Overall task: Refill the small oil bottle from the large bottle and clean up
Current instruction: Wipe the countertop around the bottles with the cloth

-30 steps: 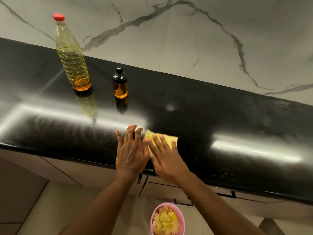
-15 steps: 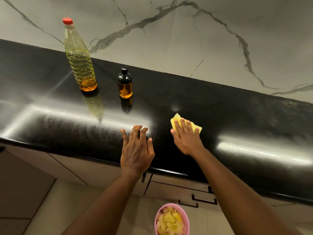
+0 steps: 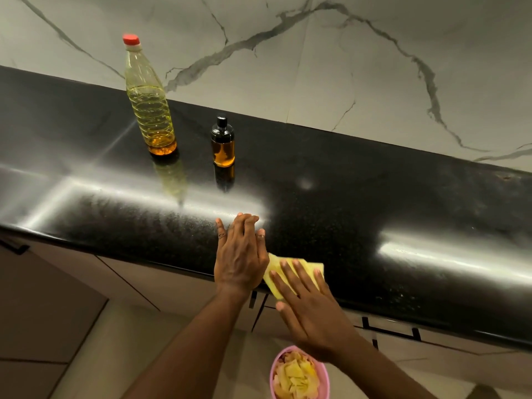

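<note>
A: Where are the bottles placed?

B: The large oil bottle (image 3: 149, 110), with its red cap (image 3: 131, 39) on, is stood upright toward the back of the black countertop (image 3: 374, 197). The small oil bottle (image 3: 222, 145) is stood near it on the right, with its black top fitted and amber oil seen inside. Both are kept well apart from the wiping, presumably so that nothing is knocked.

A: And the hands?

B: A folded yellow cloth (image 3: 273, 267) is pressed flat at the counter's front edge under the right hand (image 3: 311, 309), fingers straight and slightly spread (nothing is pinched). The left hand (image 3: 240, 260) is laid palm down just beside the cloth, fingers straight and close together, likely as a brace.

A: How far along is it judged to be?

B: Refilling appears finished, and the wipe-down is taken to be the step in hand. A pink bowl (image 3: 299, 375) of pale yellow pieces is seen below the counter edge.
</note>
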Tool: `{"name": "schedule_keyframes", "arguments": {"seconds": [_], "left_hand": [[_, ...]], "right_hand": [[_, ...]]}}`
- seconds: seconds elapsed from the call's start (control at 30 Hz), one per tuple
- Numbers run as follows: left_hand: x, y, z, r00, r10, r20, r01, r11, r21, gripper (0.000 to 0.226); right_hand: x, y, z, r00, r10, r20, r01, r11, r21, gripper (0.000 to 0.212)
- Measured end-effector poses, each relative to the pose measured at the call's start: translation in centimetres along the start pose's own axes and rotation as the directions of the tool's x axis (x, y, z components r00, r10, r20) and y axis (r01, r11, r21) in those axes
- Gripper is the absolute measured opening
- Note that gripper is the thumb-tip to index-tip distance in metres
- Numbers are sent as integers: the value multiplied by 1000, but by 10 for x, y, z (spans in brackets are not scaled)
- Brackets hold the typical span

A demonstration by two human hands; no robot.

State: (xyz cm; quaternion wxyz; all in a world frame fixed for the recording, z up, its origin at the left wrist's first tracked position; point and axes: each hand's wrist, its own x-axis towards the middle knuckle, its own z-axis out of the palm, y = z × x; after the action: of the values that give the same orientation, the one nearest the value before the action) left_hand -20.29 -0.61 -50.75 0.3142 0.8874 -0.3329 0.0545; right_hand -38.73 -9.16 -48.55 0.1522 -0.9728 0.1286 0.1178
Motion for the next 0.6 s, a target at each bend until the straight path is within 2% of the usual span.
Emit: {"name": "schedule_keyframes", "arguments": {"seconds": [0.1,0.23,0.33,0.43,0.53,0.6], "left_hand": [[0,1,-1,1000,14,11,-14,1000,5,30],[0,1,-1,1000,21,2,-21,1000,5,29],[0,0,0,1000,20,-9,-19,1000,8,28],[-1,0,1,1000,23,-5,-23,1000,19,29],[-3,-4,3,999,31,-13,-31,999,24,30],[-2,-4,4,999,32,-16,-32,999,19,30]], "right_hand": [[-20,17,1,998,68,-2,-68,998,-14,63],[18,44,-10,965,218,-146,-216,976,31,82],[68,38,-19,944,297,-142,-292,955,53,69],[88,17,-20,958,254,-132,-251,967,40,60],[66,-2,-7,983,132,-127,-135,991,-11,61],[44,-6,8,982,86,-169,-83,996,28,62]]}}
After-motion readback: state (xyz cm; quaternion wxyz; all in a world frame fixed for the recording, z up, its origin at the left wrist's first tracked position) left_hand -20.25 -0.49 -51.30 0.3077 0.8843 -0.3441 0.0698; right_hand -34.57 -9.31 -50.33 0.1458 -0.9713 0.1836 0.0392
